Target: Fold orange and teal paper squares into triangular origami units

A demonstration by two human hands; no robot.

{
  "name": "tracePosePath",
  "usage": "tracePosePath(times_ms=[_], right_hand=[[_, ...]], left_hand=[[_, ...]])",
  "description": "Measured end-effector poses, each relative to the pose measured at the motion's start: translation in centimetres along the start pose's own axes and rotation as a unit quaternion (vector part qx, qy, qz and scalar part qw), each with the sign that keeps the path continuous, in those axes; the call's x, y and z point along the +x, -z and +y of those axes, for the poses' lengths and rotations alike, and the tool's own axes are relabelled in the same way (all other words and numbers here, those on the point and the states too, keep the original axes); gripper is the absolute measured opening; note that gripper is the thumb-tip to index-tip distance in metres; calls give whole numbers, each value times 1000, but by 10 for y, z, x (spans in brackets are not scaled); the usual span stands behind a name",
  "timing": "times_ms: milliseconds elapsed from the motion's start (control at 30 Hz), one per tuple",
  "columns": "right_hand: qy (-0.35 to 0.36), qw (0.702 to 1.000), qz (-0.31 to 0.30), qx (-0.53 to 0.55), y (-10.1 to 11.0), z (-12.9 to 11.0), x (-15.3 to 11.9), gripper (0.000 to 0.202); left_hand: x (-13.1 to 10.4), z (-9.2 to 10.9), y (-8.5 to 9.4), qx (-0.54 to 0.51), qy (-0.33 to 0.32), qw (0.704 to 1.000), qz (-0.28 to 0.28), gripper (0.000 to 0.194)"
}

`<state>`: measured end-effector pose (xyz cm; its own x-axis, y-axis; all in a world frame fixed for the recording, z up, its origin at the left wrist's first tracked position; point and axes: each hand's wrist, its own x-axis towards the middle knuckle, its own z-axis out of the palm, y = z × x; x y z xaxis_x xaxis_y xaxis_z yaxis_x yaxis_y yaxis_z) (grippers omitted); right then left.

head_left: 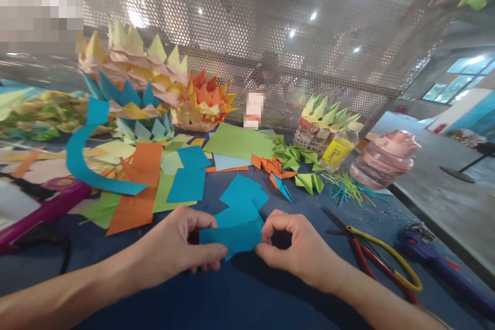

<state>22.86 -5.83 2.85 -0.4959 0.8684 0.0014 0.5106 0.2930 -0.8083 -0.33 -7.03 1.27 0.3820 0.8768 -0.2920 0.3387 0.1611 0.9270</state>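
Between my hands is a blue piece of paper (234, 236), held by its two ends above the dark blue table. My left hand (180, 242) pinches the left end, thumb in front and fingers behind. At the right end, the thumb and forefinger of my right hand (296, 242) close on the paper's edge. Just beyond lie more blue paper pieces (243, 191), overlapping each other. Two blue rectangles (187, 184) rest a little to the left. Several folded orange pieces (273, 165) and folded green pieces (297, 154) sit behind my right hand.
Scissors (382, 258) and a blue-handled tool (436, 263) lie right. A purple glue gun (46, 206) and a curled blue strip (83, 160) are left. Folded-paper pieces (131, 82) stand behind. A yellow-labelled bottle (340, 148) and pink bottle (384, 160) stand back right.
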Motion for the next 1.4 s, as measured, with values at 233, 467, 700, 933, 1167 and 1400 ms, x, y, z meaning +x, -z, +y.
tracePosePath(times_ms=[233,467,700,933,1167,1400], right_hand=[[1,1000,25,2,5,3,4,10],[1,999,36,9,7,6,4,12],[18,999,40,-17,6,8,4,13],[52,996,61,-49,10,10,7,10],[123,981,66,-134,10,12,6,12],[132,975,73,-165,12,19,9,15]], left_hand=[[8,-4,5,0,1,1000,11,27],[13,-12,11,26,4,999,31,38],[11,-10,9,68,-25,996,51,35],[9,-6,6,94,-44,993,51,27],[6,-5,6,102,-71,990,61,26],[7,-6,10,45,-88,993,71,47]])
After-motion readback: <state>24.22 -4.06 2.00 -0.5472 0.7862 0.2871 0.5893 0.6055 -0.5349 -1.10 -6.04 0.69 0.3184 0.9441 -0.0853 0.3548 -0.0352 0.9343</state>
